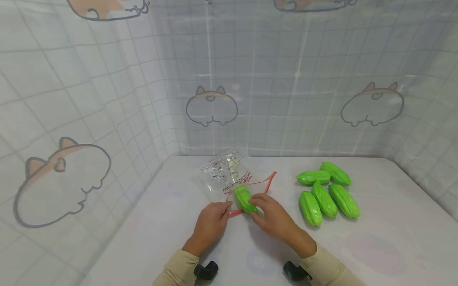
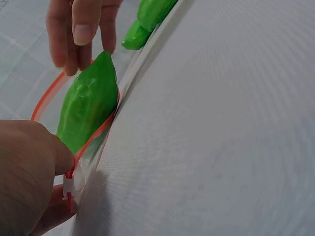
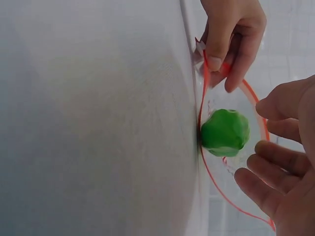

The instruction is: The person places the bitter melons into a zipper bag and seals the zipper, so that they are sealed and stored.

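1. One green ridged vegetable lies in the mouth of a clear plastic bag, its near end poking out over the red rim.
2. The left hand pinches that rim at its left corner, thumb and fingers closed beside a small white slider.
3. The right hand is held fairly wide, fingers spread and loosely bent around the vegetable's near end; the right wrist view shows a gap between them and it.
4. The bag lies on the white surface, its printed far part stretching toward the back wall covering, which has grid lines and cartoon animals.
5. Five more green vegetables lie grouped on the surface, to the right of the bag and apart from it.
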